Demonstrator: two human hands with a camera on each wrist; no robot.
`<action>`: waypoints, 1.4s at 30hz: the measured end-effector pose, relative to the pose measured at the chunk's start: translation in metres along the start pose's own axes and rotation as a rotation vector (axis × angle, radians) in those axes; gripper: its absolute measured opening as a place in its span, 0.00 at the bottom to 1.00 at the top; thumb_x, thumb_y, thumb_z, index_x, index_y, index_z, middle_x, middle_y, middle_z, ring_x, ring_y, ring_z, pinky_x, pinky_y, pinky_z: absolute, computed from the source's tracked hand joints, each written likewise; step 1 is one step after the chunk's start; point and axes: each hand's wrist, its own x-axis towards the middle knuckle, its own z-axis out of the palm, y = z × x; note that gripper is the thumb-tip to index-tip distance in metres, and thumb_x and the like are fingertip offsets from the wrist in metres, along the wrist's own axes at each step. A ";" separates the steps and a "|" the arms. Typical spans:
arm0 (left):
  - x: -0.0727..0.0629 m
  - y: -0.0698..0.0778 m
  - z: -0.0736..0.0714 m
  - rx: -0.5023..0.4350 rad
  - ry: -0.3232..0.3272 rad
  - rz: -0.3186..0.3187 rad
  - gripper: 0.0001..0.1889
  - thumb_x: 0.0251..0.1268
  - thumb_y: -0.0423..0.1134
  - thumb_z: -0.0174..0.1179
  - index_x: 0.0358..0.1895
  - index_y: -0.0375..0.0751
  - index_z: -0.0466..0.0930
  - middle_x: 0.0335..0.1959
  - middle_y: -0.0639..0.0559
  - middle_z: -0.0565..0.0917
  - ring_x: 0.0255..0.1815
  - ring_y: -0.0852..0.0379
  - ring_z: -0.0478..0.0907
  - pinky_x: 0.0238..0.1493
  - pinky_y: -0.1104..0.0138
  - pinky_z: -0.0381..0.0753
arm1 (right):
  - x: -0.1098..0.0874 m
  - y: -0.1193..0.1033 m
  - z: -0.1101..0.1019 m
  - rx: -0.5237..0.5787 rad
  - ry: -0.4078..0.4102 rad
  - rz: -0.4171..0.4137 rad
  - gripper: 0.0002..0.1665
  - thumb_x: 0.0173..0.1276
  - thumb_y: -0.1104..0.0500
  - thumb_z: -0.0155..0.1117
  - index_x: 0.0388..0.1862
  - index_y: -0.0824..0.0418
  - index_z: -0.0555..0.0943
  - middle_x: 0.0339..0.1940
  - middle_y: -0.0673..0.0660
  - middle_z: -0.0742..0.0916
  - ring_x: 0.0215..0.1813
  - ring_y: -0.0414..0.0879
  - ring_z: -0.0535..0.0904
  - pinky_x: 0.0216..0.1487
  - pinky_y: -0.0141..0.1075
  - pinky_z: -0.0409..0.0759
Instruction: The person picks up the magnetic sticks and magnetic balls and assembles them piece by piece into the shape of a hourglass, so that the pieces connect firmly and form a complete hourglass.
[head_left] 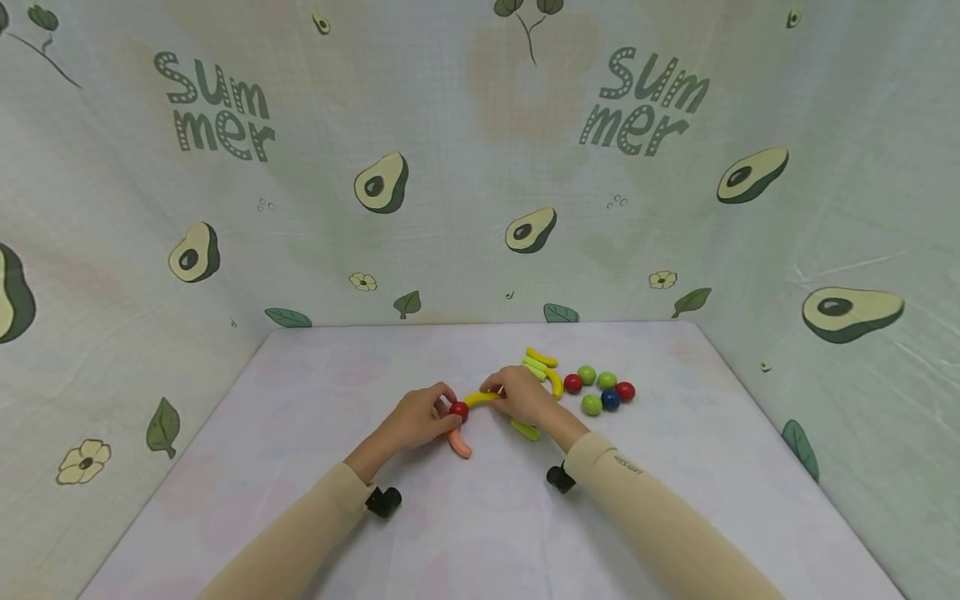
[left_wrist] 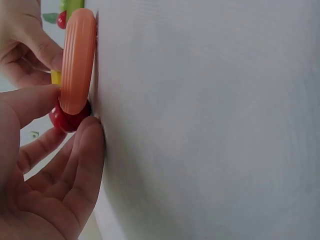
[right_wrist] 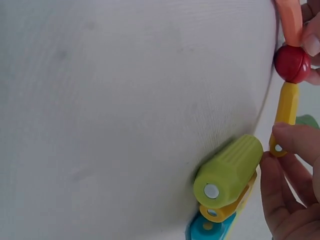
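A hand could slide across the wide left side of the table (head_left: 285, 400). There is room on the near side too, between the 2 sleeves (head_left: 300, 533). A yellow stick (head_left: 481, 398) blocks the gap between the left hand (head_left: 420, 418) and the right hand (head_left: 522, 393). On the right, 6 balls (head_left: 611, 400) are in the way.

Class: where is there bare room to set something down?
Bare table: left of the left hand, out to the left edge; between the sleeves, nearer than the orange stick; right of the ball cluster. Crowded: between the hands, where the orange stick, red ball and yellow stick line up; and beside the right hand, among other sticks and that cluster.
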 end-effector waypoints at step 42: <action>0.025 0.000 0.010 0.094 0.077 0.030 0.08 0.69 0.41 0.68 0.48 0.51 0.86 0.33 0.61 0.87 0.32 0.64 0.81 0.45 0.60 0.82 | -0.004 0.000 0.008 0.069 0.036 -0.025 0.10 0.69 0.66 0.76 0.48 0.60 0.91 0.43 0.53 0.91 0.43 0.45 0.85 0.49 0.39 0.86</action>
